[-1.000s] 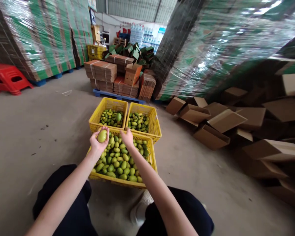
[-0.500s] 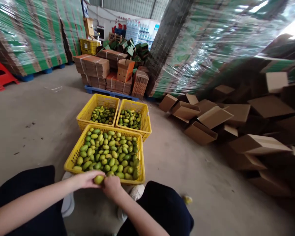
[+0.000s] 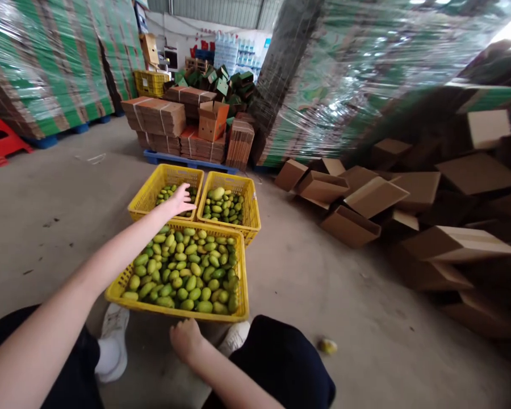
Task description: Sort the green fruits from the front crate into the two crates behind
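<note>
My left hand point(image 3: 181, 201) is stretched forward over the back left yellow crate point(image 3: 142, 196), fingers spread and holding nothing. Green-yellow mangoes point(image 3: 189, 267) fill the front yellow crate point(image 3: 246, 284) between my feet. In the back right crate point(image 3: 252, 207) are more mangoes; one larger-looking mango point(image 3: 218, 193) shows at its far side, and I cannot tell whether it is in the air or lying there. My right hand point(image 3: 186, 338) is closed just below the front crate's near rim; what is in its fingers, if anything, is hidden.
A single mango point(image 3: 327, 345) lies on the floor at right. Brown cartons point(image 3: 377, 196) are heaped along the right side. Behind the crates, flattened boxes point(image 3: 155, 116) stand on a blue pallet point(image 3: 174, 159). Wrapped stacks point(image 3: 344, 102) rise behind, and a red stool point(image 3: 2, 139) is at left.
My left hand has let go of a mango and swung forward from the front crate's near rim to the back crates. My right hand has drawn back slightly, and a mango now appears at the back right crate.
</note>
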`<state>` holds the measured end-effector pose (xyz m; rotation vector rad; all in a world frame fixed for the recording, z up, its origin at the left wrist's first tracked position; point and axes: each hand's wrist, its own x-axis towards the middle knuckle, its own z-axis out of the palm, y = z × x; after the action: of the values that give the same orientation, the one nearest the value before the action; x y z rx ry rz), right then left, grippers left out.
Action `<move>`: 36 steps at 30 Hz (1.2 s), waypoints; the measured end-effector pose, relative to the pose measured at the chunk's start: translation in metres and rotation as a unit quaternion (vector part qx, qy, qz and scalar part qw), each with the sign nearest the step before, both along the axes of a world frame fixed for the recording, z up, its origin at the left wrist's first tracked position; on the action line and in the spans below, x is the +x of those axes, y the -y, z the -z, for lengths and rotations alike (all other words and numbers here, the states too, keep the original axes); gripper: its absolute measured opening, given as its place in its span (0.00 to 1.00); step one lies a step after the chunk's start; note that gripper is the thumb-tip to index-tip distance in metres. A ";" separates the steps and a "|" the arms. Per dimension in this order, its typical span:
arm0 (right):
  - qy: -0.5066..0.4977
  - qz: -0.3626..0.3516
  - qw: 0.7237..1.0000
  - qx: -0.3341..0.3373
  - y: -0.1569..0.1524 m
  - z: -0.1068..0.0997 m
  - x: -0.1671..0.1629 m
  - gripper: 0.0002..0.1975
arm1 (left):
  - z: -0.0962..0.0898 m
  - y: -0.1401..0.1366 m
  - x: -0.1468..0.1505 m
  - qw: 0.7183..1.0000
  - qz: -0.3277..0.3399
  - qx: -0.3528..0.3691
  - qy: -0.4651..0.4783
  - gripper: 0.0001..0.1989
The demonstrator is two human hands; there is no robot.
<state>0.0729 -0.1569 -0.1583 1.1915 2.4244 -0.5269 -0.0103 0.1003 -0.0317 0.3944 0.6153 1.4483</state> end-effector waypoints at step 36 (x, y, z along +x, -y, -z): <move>-0.106 0.275 0.955 -0.040 -0.096 -0.050 0.054 0.21 | 0.183 0.047 -0.082 0.665 0.152 0.003 -0.731 0.12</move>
<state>0.1271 -0.0612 -0.1079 1.8659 2.1843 -0.9472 -0.0921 0.0536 -0.2151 1.6393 1.7007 0.5108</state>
